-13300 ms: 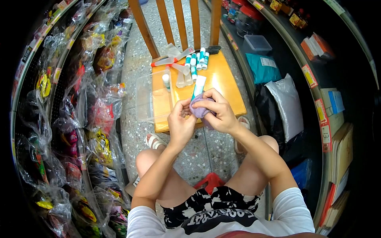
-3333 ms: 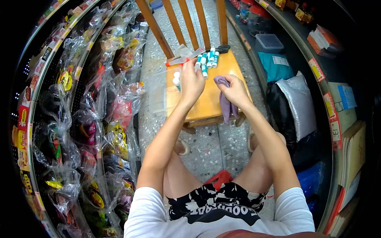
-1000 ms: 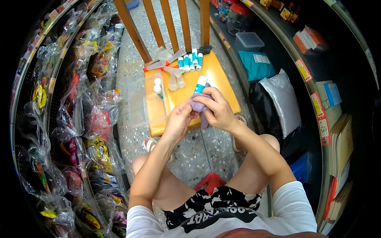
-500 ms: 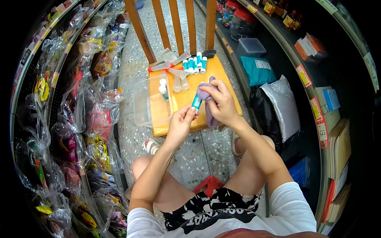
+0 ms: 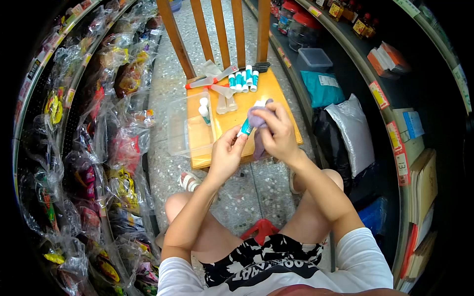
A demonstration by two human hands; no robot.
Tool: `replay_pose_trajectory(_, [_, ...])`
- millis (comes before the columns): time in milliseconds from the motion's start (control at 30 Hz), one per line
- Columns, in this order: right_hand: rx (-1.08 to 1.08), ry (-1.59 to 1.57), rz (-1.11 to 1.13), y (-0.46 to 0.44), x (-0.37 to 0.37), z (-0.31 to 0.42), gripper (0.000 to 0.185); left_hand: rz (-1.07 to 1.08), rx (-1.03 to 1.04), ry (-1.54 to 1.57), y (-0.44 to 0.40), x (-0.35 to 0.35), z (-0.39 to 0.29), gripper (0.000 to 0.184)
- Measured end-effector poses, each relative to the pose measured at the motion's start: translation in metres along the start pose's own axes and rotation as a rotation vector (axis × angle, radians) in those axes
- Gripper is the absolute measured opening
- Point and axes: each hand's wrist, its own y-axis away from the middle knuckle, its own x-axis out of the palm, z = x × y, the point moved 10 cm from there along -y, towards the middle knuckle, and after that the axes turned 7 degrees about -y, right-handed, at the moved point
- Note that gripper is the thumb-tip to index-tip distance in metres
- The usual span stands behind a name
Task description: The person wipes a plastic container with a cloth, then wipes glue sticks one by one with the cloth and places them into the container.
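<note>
Two hands, head view: left hand (image 5: 228, 152) pinched the near end of a teal-and-white tube (image 5: 245, 128) over the chair (image 5: 277, 93) seat; right hand (image 5: 277, 130) gripped a purple cloth (image 5: 256, 120) bunched against it. Other tubes (image 5: 244, 80) sat toward the chair's back. Likely wiping; next stroke called for a steady left pinch.

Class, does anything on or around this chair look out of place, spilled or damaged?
Yes: the clear plastic box juts past the left edge of the chair seat, over the floor, so it might tip if knocked. The tube in the left hand is tilted, but that looks like ordinary handling. No spill or damage shows.
</note>
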Motion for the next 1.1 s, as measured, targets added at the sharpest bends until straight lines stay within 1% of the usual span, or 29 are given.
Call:
replay_pose_trajectory(67, [0.049, 0.016, -0.061, -0.006, -0.012, -0.012, 0.031, -0.018, -0.01, -0.046, 0.0, 0.0, 0.006, 0.031])
replay_pose_trajectory(167, [0.073, 0.036, -0.066, -0.007, -0.015, -0.019, 0.03, -0.05, 0.027, -0.07, -0.001, 0.002, 0.01, 0.031])
replay_pose_trajectory(300, [0.036, 0.066, -0.071, -0.006, -0.013, -0.009, 0.029, -0.101, 0.09, -0.114, 0.0, -0.002, 0.001, 0.03])
replay_pose_trajectory(400, [-0.059, 0.078, 0.003, -0.002, -0.001, 0.006, 0.031, -0.136, 0.132, -0.134, -0.001, -0.004, -0.007, 0.029])
replay_pose_trajectory(500, [-0.054, 0.045, 0.075, 0.007, 0.016, 0.012, 0.032, -0.168, 0.155, -0.103, -0.003, -0.006, -0.007, 0.028])
replay_pose_trajectory(533, [-0.071, 0.019, 0.101, 0.009, 0.02, 0.019, 0.035, -0.177, 0.161, -0.085, -0.003, -0.007, -0.007, 0.028])
replay_pose_trajectory(633, [-0.034, -0.024, 0.139, 0.009, 0.023, 0.019, 0.032, -0.242, 0.27, -0.247, 0.002, -0.011, -0.021, 0.029])
replay_pose_trajectory(733, [-0.037, -0.004, 0.139, 0.007, 0.019, 0.02, 0.032, -0.237, 0.259, -0.253, 0.004, -0.01, -0.027, 0.03])
replay_pose_trajectory(833, [-0.058, 0.042, 0.029, 0.001, 0.007, 0.012, 0.032, -0.227, 0.235, -0.245, 0.003, -0.008, -0.026, 0.03])
replay_pose_trajectory(867, [-0.086, 0.08, -0.004, -0.002, 0.003, 0.005, 0.031, -0.198, 0.191, -0.182, 0.001, -0.006, -0.02, 0.03])
replay_pose_trajectory(967, [0.006, 0.026, -0.085, -0.012, -0.015, -0.008, 0.029, -0.113, 0.077, -0.007, -0.001, 0.003, -0.005, 0.031])
replay_pose_trajectory(1000, [0.066, -0.008, -0.086, -0.013, -0.017, -0.015, 0.028, -0.086, 0.051, 0.042, 0.0, 0.006, -0.005, 0.032])
replay_pose_trajectory(1100, [0.033, -0.051, -0.1, -0.012, -0.016, -0.016, 0.029, -0.013, -0.013, 0.159, 0.0, 0.01, -0.003, 0.035])
